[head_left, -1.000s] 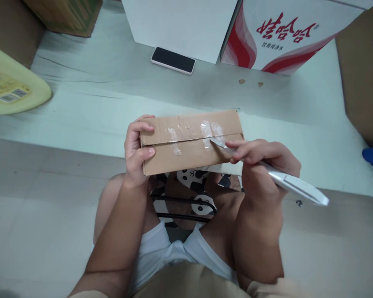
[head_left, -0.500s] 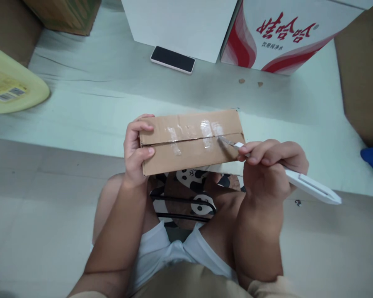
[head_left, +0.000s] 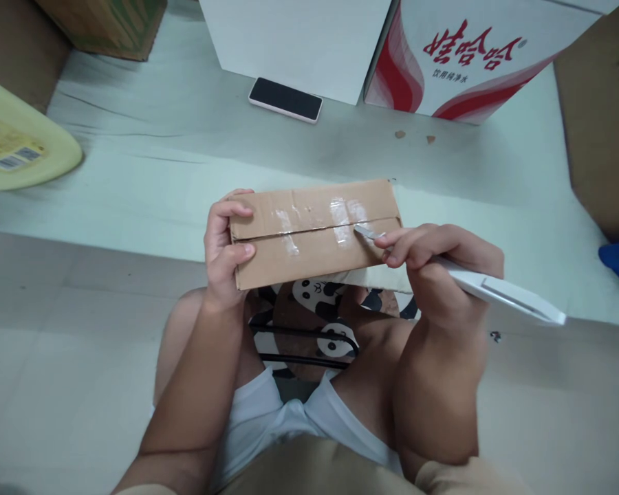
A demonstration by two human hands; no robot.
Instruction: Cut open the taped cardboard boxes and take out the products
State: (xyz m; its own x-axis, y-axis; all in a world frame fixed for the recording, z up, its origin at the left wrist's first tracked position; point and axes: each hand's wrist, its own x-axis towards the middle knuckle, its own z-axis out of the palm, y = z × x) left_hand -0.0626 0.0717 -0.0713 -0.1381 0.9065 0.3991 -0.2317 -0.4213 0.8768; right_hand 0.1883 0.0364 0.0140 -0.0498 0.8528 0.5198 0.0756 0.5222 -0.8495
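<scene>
Right now, one small brown cardboard box [head_left: 314,234] sits over the person's knees, with shiny clear tape along its middle seam. The left hand [head_left: 223,251] wraps its curled fingers round the box's left end. The right hand [head_left: 433,265] has its fingers pinched tight on one white plastic craft knife [head_left: 495,292], held like a pencil, blade tip touching the taped seam. One black phone [head_left: 285,100] lies flat farther off, beside two big white boxes.
</scene>
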